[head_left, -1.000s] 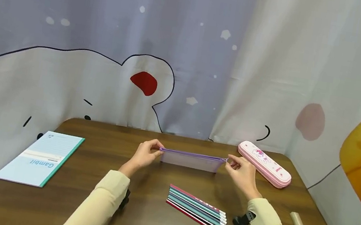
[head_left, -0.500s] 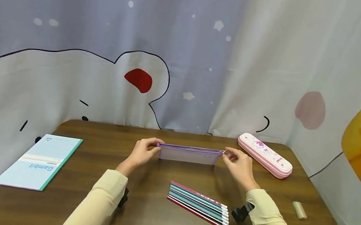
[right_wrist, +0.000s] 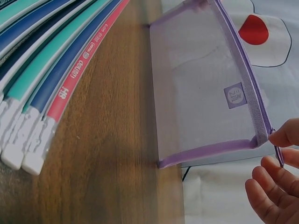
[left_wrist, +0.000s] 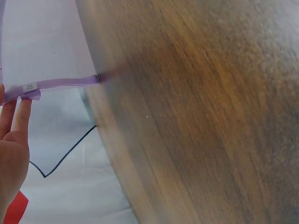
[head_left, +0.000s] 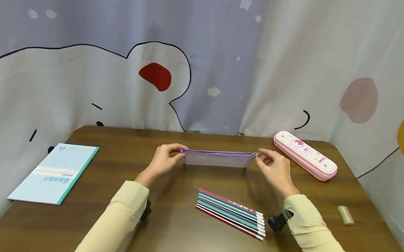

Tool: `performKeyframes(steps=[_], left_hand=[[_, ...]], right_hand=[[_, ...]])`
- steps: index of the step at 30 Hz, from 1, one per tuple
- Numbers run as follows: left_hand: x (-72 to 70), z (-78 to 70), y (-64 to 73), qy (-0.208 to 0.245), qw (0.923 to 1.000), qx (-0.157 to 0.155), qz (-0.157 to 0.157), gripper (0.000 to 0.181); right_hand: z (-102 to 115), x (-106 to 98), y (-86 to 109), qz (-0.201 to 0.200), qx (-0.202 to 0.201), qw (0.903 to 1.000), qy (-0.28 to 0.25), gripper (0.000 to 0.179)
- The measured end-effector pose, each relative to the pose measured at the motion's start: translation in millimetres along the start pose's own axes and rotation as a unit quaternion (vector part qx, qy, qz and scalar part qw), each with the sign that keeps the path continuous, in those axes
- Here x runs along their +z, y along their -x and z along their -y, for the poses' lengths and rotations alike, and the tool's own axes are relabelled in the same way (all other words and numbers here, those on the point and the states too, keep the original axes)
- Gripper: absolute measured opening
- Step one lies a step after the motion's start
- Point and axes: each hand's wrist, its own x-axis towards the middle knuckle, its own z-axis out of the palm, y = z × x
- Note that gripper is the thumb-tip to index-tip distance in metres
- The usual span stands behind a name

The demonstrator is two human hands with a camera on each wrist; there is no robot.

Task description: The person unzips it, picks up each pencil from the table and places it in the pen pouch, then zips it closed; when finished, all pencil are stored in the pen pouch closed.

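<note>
A see-through pouch with purple trim [head_left: 216,159] stands on its long edge, held between the two hands. My left hand [head_left: 162,160] pinches its left top corner; in the left wrist view the fingers [left_wrist: 21,119] are at the purple edge by a small tag marked 25 [left_wrist: 30,87]. At the other end of the zip, my right hand [head_left: 276,171] pinches the zipper pull [right_wrist: 279,156] between thumb and finger. Nearer to me, several pencils [head_left: 229,214] lie side by side, white erasers toward the right.
A pink and white pencil case [head_left: 305,155] lies at the back right of the wooden table [head_left: 167,244]. An eraser-like block [head_left: 345,215] is at the right. On the left lies a pale blue notebook [head_left: 55,173]. A printed curtain [head_left: 75,75] hangs behind.
The head view has shifted and tilted, so the table sits higher in it. Both hands keep their hold on the pouch's ends, and the other things have not moved on the table.
</note>
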Motion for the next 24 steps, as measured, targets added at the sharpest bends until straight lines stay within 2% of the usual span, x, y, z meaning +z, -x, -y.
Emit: performKeyframes(steps=[7, 12, 20, 24], left_hand=[[-3.8, -1.2, 4.3, 0.002, 0.9997, -0.023, -0.002, 0.015], [2.5, -1.7, 4.1, -0.001, 0.9999, -0.014, 0.003, 0.016], [11.3, 2.8, 7.0, -0.011, 0.9998, -0.016, -0.009, 0.015], [13.4, 2.7, 4.2, -0.022, 0.9997, -0.008, -0.012, 0.014]], right_hand=[[4, 0, -1.1, 0.019, 0.001, 0.9998, -0.01, 0.024], [-3, -2, 4.1, 0.01, 0.015, 0.9998, -0.006, 0.023], [-9, 0, 12.4, 0.017, 0.014, 0.9997, -0.014, 0.025], [-12, 2, 13.1, -0.004, 0.018, 0.9997, -0.016, 0.029]])
